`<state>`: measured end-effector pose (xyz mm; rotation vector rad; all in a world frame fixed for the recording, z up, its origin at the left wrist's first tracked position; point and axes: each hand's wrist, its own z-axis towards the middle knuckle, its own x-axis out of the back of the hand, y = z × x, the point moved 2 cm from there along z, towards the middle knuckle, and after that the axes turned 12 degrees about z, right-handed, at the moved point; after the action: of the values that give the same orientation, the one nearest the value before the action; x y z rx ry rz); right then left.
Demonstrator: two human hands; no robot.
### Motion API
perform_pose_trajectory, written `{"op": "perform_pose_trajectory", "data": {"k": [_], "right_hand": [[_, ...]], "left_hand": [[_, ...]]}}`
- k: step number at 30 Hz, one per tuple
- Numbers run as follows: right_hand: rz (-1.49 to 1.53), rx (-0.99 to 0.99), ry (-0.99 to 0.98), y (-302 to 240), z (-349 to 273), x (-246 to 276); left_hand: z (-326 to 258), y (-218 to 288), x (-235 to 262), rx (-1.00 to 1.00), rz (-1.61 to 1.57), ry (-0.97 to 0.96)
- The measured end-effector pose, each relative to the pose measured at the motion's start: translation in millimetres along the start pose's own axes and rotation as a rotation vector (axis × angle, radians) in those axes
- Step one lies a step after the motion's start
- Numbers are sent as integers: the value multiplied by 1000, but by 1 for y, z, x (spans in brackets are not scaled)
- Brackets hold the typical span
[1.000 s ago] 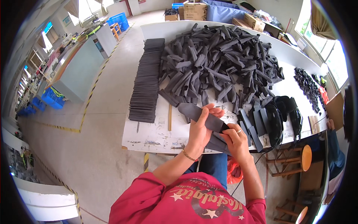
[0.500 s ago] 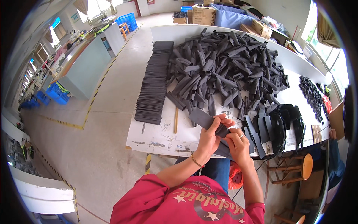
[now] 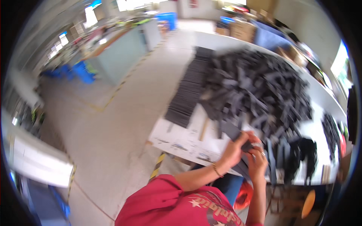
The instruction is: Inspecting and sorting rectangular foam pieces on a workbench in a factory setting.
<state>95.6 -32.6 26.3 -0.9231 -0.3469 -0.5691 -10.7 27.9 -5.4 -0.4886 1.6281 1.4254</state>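
Observation:
Above the table's near edge, my left hand (image 3: 234, 149) is closed around a dark grey fabric strip (image 3: 230, 130). Its flat end sticks out beyond the fingers toward the far left. My right hand (image 3: 257, 160) pinches the same strip close beside the left, fingertips nearly meeting. Motion blur and the fingers hide the strip's middle. Another dark length (image 3: 242, 168) hangs below the hands; whether it belongs to the same piece I cannot tell. Just beyond them spreads a big loose pile of similar dark strips (image 3: 260, 86), some curled like tubes.
A neat row of stacked dark strips (image 3: 188, 90) lines the left of the white table (image 3: 160, 135). Near it lies a thin wooden stick (image 3: 204, 129). Black looped items (image 3: 301, 152) lie at the right, by an orange-topped stool (image 3: 308, 203). A low white partition (image 3: 328, 86) borders the far side.
The whole view has swung left and blurred, so table and hands sit farther right in the picture. Both hands keep their hold on the strip, with little visible change in grip.

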Motion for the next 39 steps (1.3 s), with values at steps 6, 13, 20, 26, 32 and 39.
{"op": "perform_pose_trajectory", "data": {"k": [6,13,20,26,32,39], "right_hand": [[532,-257,157,-10,-9,-10],[628,-363,303,12,-9,-36],[916,-548,211,30,-18,-18],[850,-457,184,12,1,-17],[1091,-471,233,33,-11,-15],[1112,-568,259,28,-17,-9]], "left_hand": [[-2,5,-9,-82,110,-82],[-7,45,0,-251,202,-97],[-2,33,1,-258,258,-178],[-5,25,-6,-111,263,-236],[-8,25,-7,-147,264,-258],[-11,23,-11,-139,234,-257]]}}
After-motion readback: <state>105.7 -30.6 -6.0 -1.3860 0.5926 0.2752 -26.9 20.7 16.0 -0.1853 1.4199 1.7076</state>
